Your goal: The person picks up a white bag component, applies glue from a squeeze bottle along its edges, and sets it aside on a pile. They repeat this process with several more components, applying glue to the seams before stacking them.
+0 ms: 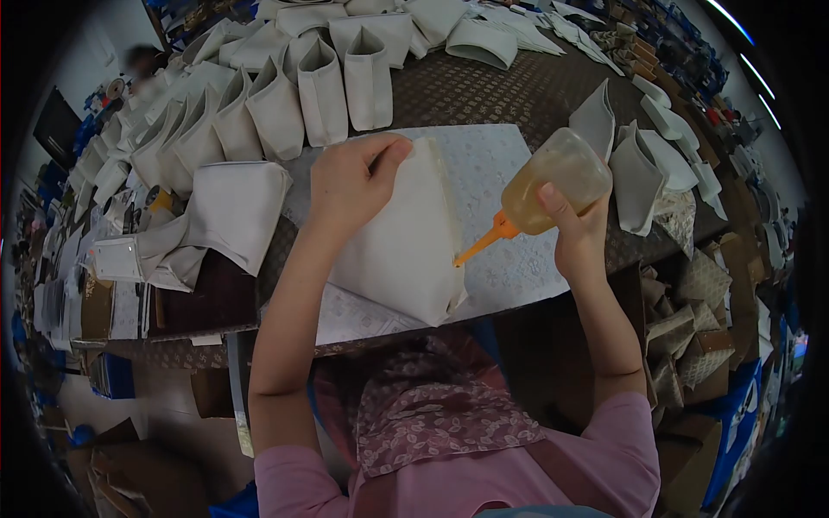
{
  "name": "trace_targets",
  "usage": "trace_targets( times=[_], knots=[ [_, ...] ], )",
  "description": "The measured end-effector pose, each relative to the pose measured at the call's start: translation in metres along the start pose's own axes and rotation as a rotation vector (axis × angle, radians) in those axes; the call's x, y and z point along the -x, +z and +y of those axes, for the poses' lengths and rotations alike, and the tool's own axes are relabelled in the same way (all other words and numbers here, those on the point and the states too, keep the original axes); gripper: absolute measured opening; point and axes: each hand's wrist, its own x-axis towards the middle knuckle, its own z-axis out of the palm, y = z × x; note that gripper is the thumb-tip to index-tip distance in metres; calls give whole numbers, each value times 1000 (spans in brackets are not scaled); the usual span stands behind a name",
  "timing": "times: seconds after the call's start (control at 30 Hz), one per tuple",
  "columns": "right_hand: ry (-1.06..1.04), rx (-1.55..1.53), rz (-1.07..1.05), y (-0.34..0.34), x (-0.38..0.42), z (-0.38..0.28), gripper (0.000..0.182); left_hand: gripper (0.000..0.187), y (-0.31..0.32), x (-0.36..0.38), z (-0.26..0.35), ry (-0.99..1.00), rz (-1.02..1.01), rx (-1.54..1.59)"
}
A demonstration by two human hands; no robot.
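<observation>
A white piece (401, 233) of sheet material, shaped like a bag panel, lies on the pale patterned board (518, 268). My left hand (358, 177) is closed on its upper end, with the fingers curled and partly hidden. In my right hand (574, 216) is a clear squeeze bottle (553, 177) of yellowish liquid, tilted down to the left. Its orange nozzle (484, 242) touches or nearly touches the right edge of the white piece, near the lower corner.
Several white open pouches (319, 91) stand behind and to the left. A folded white piece (233, 207) lies left of the board. More white pieces (639, 177) are at the right, above boxes of patterned pieces (691, 337). A blurred person (142, 69) is at the far left.
</observation>
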Motion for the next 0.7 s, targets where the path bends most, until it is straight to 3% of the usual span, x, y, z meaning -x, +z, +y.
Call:
trace_targets(
  times=[0.33, 0.43, 0.5, 0.57, 0.6, 0.63, 0.7],
  knots=[
    [-85, 115, 50, 1, 59, 7, 93, 21, 0, -11, -18, -62, 93, -58],
    [-345, 273, -64, 3, 79, 19, 98, 22, 2, -7, -3, -117, 56, -161],
    [-395, 341, -173, 0, 75, 25, 101, 25, 3, -3, -2, -97, 6, -120],
    [-384, 338, -227, 0, 49, 20, 100, 25, 3, -2, -4, -52, -18, -55],
    [-183, 92, -166, 9, 38, 10, 97, 24, 2, 0, -8, -21, -20, -10],
    [-156, 58, -123, 9, 25, 9, 94, 23, 0, 0, -9, 9, -23, 35],
    [-100, -12, -41, 10, -5, 9, 90, 20, -8, 2, -7, -93, -91, 115]
  ],
)
